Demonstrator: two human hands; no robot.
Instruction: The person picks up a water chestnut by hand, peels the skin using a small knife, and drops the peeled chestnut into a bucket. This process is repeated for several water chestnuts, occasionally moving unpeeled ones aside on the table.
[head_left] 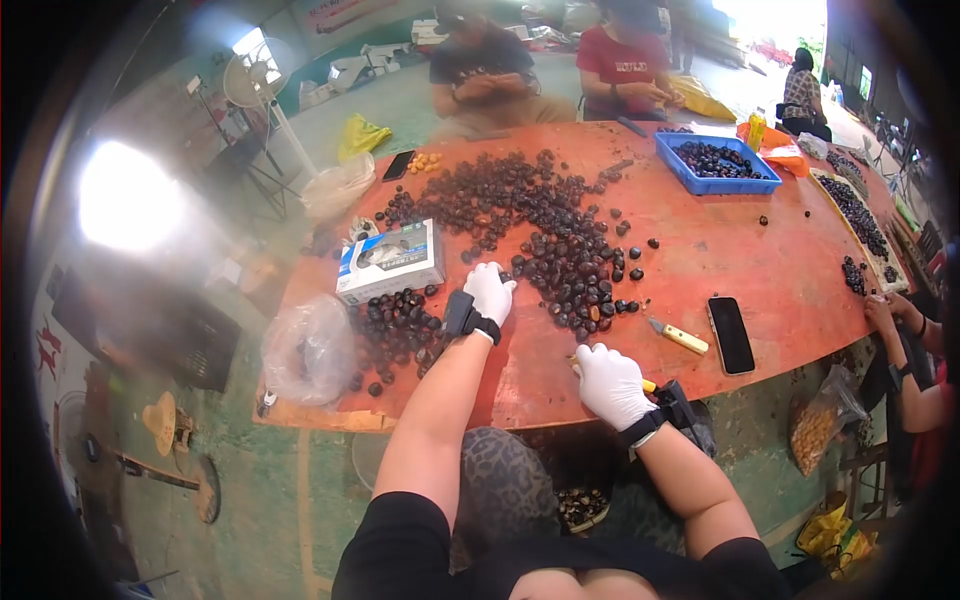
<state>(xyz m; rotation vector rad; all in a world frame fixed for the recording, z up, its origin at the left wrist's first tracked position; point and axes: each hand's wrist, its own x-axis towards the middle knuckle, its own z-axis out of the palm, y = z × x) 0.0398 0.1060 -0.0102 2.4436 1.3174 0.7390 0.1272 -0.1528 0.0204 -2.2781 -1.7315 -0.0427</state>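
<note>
My left hand (490,292), in a white glove with a black band at the wrist, reaches to the near edge of a large pile of dark brown round nuts (570,240). Its finger and thumb close around one dark nut (505,276). Lower on the right, my right hand (612,385), also gloved and banded, is wrapped around a knife with a yellow handle (649,386). The handle's end pokes out by the wrist; the glove hides most of the rest. A smaller heap of dark nuts (395,325) lies left of my left forearm.
On the red table (520,375) are a glove box (390,262), a clear plastic bag (308,350), a second knife (680,336), a phone (732,335) and a blue tray (720,185) of nuts. Two people sit opposite; another person's hands (882,312) work at the right edge.
</note>
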